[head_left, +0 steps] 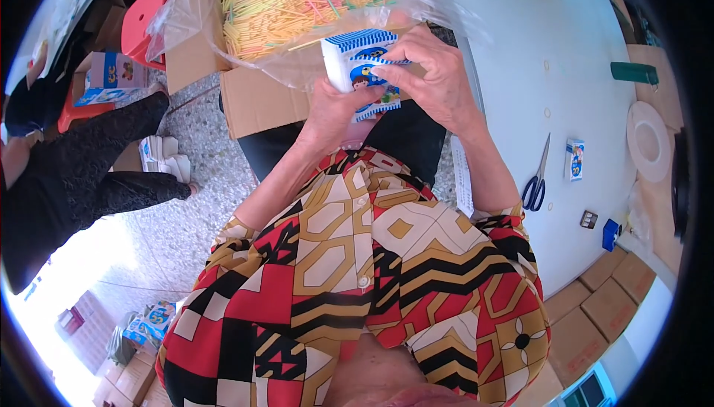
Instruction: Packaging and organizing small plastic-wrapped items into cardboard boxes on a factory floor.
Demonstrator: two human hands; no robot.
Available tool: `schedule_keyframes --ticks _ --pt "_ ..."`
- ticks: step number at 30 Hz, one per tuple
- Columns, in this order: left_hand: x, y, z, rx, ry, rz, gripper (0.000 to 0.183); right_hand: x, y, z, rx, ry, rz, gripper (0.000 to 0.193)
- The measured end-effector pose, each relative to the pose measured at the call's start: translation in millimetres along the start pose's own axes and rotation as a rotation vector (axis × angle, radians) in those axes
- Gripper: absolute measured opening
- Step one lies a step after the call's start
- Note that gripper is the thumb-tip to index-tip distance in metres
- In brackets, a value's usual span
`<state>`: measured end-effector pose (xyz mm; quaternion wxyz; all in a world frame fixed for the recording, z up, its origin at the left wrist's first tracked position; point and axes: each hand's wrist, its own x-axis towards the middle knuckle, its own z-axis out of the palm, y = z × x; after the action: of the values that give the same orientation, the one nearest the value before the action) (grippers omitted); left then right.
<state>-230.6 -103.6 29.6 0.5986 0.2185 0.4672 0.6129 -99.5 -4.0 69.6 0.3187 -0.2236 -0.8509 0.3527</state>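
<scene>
A small white-and-blue printed packet [343, 66] with a striped top edge is held upright between my two hands, just in front of an open carton. My left hand [336, 110] grips its lower left side, with the thumb laid across the front. From the right, my right hand [435, 72] pinches the packet's upper right part between thumb and fingers; some fingertips are hidden behind it. Past the packet, the cardboard carton [264, 102], lined with clear plastic [435, 2], holds a heap of thin pastel sticks [286, 9] in yellow, green and pink.
On the white table [513, 72] at right lie dark-handled scissors [537, 184], a small printed box [574, 159] and a green cylinder [634, 72]. Cartons [580, 340] are stacked at lower right. Another person's dark-clothed legs [97, 154] and a red stool [145, 24] are at left.
</scene>
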Motion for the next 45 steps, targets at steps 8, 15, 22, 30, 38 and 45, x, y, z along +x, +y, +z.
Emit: schedule_keyframes --ticks 8,15,22,30,38,45 --pt "2 -3 -5 0.020 -0.063 -0.064 0.038 1 3 6 -0.014 0.057 -0.002 0.022" --pt "0 -1 -2 -0.025 -0.037 -0.033 0.029 -3 -2 4 0.119 0.010 0.051 0.015" --pt "3 -6 -8 0.045 -0.036 0.000 0.034 -4 -4 0 0.046 -0.018 -0.009 0.008" --pt "3 -4 -6 0.059 -0.011 0.064 0.030 -7 -1 4 0.085 -0.009 -0.029 0.010" --pt "7 14 -9 -0.278 0.002 -0.093 0.037 -14 10 2 0.325 0.154 0.163 0.034" --pt "17 6 -20 -0.324 -0.019 0.029 0.042 -32 9 44 0.834 0.166 0.489 0.034"
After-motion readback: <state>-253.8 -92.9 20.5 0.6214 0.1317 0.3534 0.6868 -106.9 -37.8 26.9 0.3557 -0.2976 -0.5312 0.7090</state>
